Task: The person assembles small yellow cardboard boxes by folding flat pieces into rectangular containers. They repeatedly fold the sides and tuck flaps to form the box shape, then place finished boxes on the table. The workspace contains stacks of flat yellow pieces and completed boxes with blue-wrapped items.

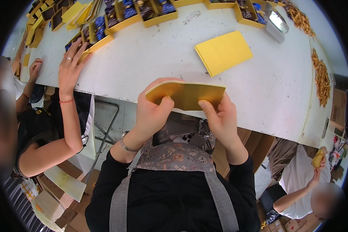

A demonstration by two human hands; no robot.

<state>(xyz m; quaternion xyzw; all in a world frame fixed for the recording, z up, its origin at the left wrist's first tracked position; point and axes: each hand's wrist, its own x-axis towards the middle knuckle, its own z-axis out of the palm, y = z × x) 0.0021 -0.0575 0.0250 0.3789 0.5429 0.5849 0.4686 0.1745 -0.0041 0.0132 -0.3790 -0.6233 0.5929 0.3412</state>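
Observation:
Both my hands grip a gold cardboard piece [185, 94] just above the table's near edge. My left hand [154, 106] holds its left end, thumb pressed on the face near a fold line. On the other end, my right hand [221, 112] pinches with the thumb in front and the fingers hidden behind. The piece is creased and bends slightly at its left part. Farther out on the table lies a flat stack of yellow folded card pieces [223, 53], apart from my hands.
Yellow boxes with blue and dark wrapped items [158, 11] line the white table's [150, 50] far side. A co-worker's hand [70, 69] touches a box at left. A clear plastic container [276, 25] and piles of gold ribbon pieces [321, 77] lie right. Another person [307, 181] sits at lower right.

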